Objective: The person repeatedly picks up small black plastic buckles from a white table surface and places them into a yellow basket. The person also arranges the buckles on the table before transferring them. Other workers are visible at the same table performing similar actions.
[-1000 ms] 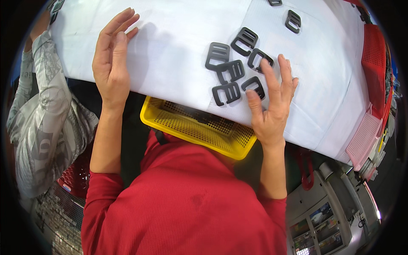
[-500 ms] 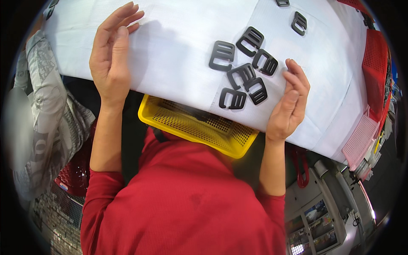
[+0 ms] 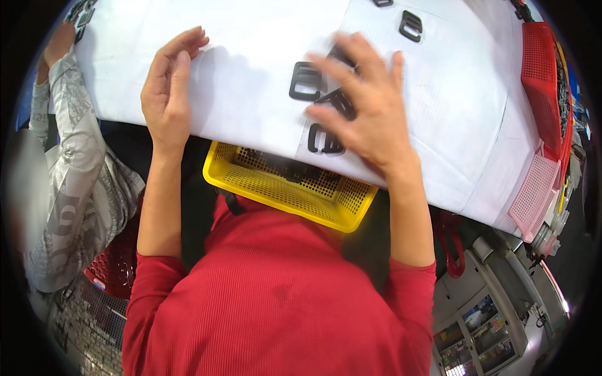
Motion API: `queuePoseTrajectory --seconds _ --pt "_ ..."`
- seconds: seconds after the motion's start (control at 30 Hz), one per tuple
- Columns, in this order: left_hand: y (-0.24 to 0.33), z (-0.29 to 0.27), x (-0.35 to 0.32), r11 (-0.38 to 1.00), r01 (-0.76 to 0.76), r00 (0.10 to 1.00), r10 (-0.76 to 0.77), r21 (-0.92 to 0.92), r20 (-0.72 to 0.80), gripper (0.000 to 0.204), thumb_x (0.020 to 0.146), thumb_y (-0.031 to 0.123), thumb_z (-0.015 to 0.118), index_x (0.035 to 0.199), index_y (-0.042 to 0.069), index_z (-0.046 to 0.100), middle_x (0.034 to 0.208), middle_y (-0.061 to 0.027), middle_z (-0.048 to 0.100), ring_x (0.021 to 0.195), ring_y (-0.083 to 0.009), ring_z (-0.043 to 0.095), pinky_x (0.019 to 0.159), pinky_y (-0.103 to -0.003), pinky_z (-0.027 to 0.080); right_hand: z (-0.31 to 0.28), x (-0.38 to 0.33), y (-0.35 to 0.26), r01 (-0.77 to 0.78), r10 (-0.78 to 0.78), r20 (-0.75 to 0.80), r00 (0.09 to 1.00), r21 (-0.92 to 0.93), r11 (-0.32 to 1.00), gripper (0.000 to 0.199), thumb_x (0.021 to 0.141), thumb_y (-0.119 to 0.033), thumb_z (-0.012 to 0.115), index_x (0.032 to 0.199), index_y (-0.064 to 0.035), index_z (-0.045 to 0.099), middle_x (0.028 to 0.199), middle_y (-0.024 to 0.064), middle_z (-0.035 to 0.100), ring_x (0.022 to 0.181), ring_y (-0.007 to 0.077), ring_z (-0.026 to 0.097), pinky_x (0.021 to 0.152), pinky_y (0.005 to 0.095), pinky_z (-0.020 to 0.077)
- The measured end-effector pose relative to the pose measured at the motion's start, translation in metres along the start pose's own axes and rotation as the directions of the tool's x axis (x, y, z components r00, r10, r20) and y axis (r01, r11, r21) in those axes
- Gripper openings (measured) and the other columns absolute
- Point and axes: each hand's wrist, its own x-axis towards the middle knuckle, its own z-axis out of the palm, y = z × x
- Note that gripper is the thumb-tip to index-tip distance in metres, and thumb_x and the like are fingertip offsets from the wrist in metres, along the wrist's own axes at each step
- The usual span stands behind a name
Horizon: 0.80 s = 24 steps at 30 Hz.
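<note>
1. At the centre of the frame, the right hand (image 3: pixel 367 106) lies over a group of black plastic buckles (image 3: pixel 316 113) on the white table (image 3: pixel 251 75); its fingers are spread open and grip nothing.
2. One buckle (image 3: pixel 325 141) sits at the table edge, just beside the thumb.
3. Left of centre, the left hand (image 3: pixel 168 94) rests on its edge on the table, fingers straight and together, holding nothing.
4. Below the table edge, a yellow basket (image 3: pixel 285 191) sits against the red shirt (image 3: pixel 276 294).
5. At the upper right, a single buckle (image 3: pixel 411 26) lies well apart from the hands.
6. At the right rim stands a red basket (image 3: pixel 544 88).
7. At the left, another person's patterned sleeve (image 3: pixel 69 163) is visible.
</note>
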Motion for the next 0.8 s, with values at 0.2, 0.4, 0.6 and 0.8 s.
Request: queuePoseTrajectory --seconds 0.2,0.4,0.6,0.8 --pt "0.012 0.003 -0.004 0.990 0.140 0.990 -0.140 -0.007 0.018 0.026 0.101 0.004 0.044 0.120 -0.006 0.060 0.115 -0.0113 0.065 0.111 -0.0169 0.058 0.100 -0.029 0.042 0.006 -0.039 -0.028 0.168 -0.189 0.194 0.963 0.118 0.979 0.046 0.079 -0.040 0.073 0.120 -0.0242 0.064 0.139 0.0059 0.051 0.137 0.0327 0.038 0.112 0.0622 0.0219" --pt "0.003 -0.003 0.068 0.989 -0.007 0.975 -0.027 0.148 0.222 0.024 0.097 0.003 0.049 0.117 0.000 0.063 0.115 -0.0090 0.065 0.109 -0.0185 0.060 0.093 -0.029 0.046 -0.014 -0.059 -0.034 0.251 -0.296 0.084 0.951 0.341 0.906 0.040 0.081 -0.029 0.075 0.119 -0.0184 0.066 0.125 0.0076 0.061 0.118 0.0260 0.058 0.107 0.0492 0.0395" --pt "-0.060 0.036 0.204 0.827 -0.209 0.955 0.288 0.522 -0.074 0.021 0.092 0.013 0.058 0.110 0.008 0.068 0.123 -0.0110 0.061 0.120 -0.0315 0.052 0.102 -0.038 0.041 -0.029 0.049 0.066 -0.101 0.088 -0.381 0.921 -0.013 0.995 0.045 0.084 -0.017 0.071 0.127 -0.0070 0.060 0.135 0.0161 0.052 0.126 0.0370 0.047 0.104 0.0471 0.0393" --pt "-0.078 0.080 0.276 0.667 -0.251 0.899 0.430 0.702 -0.087 0.022 0.091 0.024 0.061 0.111 0.016 0.070 0.117 -0.0079 0.061 0.118 -0.0300 0.051 0.093 -0.043 0.043 -0.015 0.200 0.132 -0.042 0.031 -0.330 0.943 -0.027 0.999 0.038 0.091 -0.027 0.063 0.125 -0.0096 0.062 0.131 0.0135 0.055 0.117 0.0340 0.054 0.099 0.0441 0.0430"
